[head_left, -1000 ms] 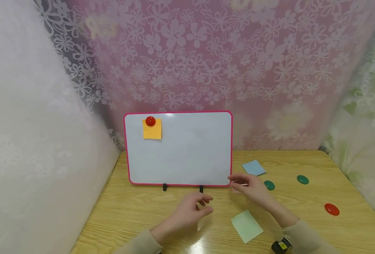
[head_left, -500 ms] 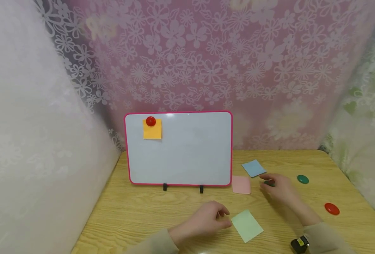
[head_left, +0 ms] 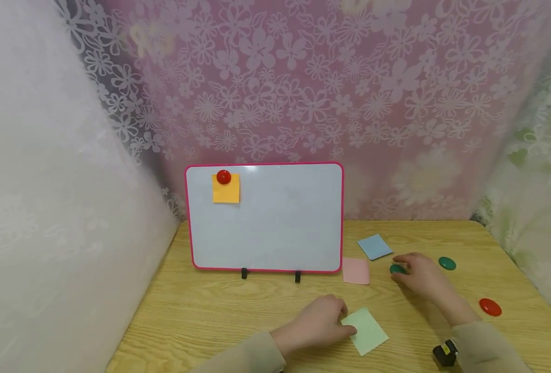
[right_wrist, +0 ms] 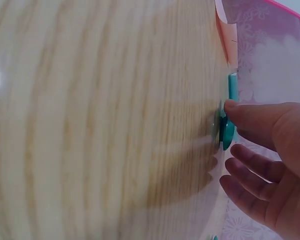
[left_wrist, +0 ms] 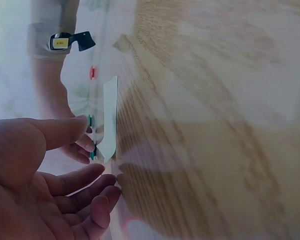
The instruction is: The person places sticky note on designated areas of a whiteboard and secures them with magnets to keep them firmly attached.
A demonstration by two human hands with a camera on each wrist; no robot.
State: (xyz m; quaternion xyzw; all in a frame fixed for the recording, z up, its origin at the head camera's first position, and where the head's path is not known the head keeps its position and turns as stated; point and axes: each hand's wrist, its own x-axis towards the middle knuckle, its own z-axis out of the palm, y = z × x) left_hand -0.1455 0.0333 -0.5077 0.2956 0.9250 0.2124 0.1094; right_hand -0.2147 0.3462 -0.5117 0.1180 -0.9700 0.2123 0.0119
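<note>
In the head view, my right hand (head_left: 420, 274) is curved round a green round magnet (head_left: 397, 269), thumb and index finger on either side. The right wrist view shows the thumb right at the edge of this green magnet (right_wrist: 227, 134), which lies by the table surface. My left hand (head_left: 319, 321) is at the left edge of a pale green sticky note (head_left: 366, 332), its thumb overlapping the note. In the left wrist view, the left hand's (left_wrist: 65, 175) thumb and fingers stand apart, with the green sticky note (left_wrist: 110, 117) beyond them.
A pink-framed whiteboard (head_left: 275, 233) stands at the back, bearing an orange sticky note (head_left: 226, 192) under a red magnet (head_left: 223, 176). Pink (head_left: 356, 271) and blue sticky notes (head_left: 375, 247) lie beside it. Another green magnet (head_left: 447, 263) and a red magnet (head_left: 490, 307) lie to the right.
My right hand has moved right, from the pink sticky note by the board's corner to the green magnet, uncovering the pink note. My left hand has moved right to the green sticky note.
</note>
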